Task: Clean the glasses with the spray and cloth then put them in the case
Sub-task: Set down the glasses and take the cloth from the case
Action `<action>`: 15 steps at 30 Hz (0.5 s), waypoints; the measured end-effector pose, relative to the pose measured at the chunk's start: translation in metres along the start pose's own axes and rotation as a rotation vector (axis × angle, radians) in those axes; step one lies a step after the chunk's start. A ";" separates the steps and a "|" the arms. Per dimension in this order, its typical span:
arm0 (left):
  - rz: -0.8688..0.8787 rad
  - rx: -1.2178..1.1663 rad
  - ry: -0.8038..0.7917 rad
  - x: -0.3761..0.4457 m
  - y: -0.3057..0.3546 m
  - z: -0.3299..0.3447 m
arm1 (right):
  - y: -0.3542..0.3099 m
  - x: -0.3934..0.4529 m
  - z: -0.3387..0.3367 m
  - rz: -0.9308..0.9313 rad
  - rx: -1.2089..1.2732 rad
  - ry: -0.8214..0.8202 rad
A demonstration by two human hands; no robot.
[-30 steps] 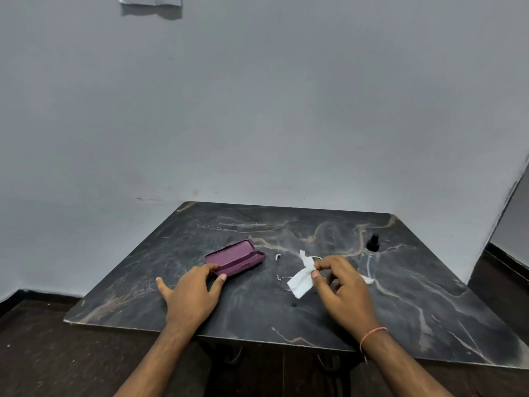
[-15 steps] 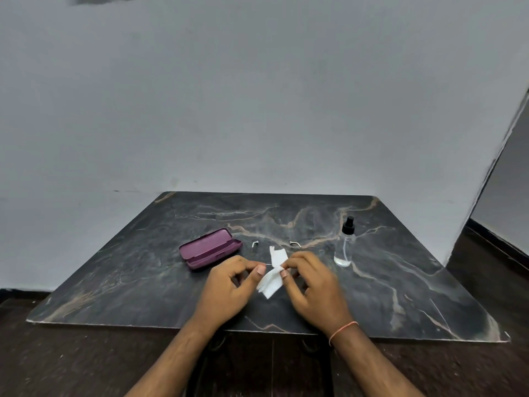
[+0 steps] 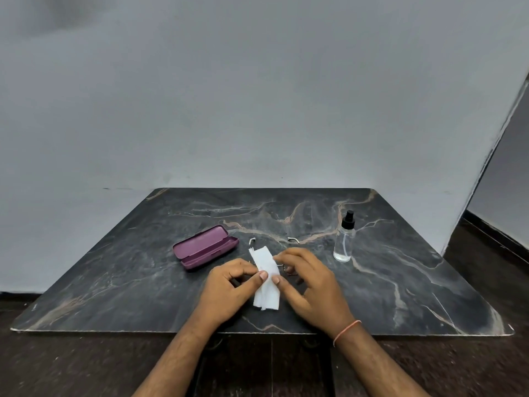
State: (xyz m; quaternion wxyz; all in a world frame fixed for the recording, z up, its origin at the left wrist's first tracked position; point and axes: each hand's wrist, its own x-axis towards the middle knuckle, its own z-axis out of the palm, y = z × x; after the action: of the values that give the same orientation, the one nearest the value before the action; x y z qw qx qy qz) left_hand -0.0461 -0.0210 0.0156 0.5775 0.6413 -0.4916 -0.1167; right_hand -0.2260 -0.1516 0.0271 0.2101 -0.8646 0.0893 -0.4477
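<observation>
- Lying near the front middle of the dark marbled table (image 3: 400, 270), the glasses (image 3: 289, 270) are thin wire-framed; most of the frame is hidden behind the cloth and the hands.
- Two pale curved temple tips (image 3: 252, 240) point toward the far side of the table, one on each side of the cloth's upper end; a short stretch of dark rim shows just beside the right fingers.
- The cloth (image 3: 266, 277) is white, folded into a long narrow strip, and drapes over the glasses with its lower end toward the near edge of the table.
- Left hand (image 3: 229, 287): fingers curled, thumb and forefinger pinching the left edge of the cloth; whether it also grips the frame beneath cannot be told.
- Right hand (image 3: 309, 285): fingers curled, thumb and fingertips pinching the right edge of the cloth where it meets the rim of the glasses. An orange band (image 3: 346, 330) circles the wrist.
- The case (image 3: 206, 249) is purple, hard-shelled and open, with its lid laid back; it sits on the table to the left of the glasses, apart from the left hand.
- The spray bottle (image 3: 345, 239) is clear with a black nozzle; it stands upright to the right of the glasses, apart from the right hand.
</observation>
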 end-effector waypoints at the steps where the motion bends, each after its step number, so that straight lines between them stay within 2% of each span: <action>1: -0.004 -0.015 0.009 0.000 -0.001 -0.001 | 0.000 0.000 -0.001 0.053 0.046 -0.004; 9: -0.043 -0.104 0.009 0.004 -0.002 -0.003 | 0.007 0.004 0.002 0.418 0.422 -0.051; 12: -0.047 -0.129 -0.044 0.004 -0.002 -0.003 | 0.006 0.005 0.004 0.494 0.592 -0.100; 15: -0.043 -0.104 -0.091 0.004 0.000 -0.004 | 0.005 0.004 0.008 0.509 0.648 -0.100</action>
State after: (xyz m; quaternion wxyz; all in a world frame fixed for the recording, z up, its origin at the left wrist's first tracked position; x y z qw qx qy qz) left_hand -0.0414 -0.0212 0.0181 0.5846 0.6147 -0.4968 -0.1834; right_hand -0.2176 -0.1549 0.0239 0.5793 -0.7247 0.1445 -0.3440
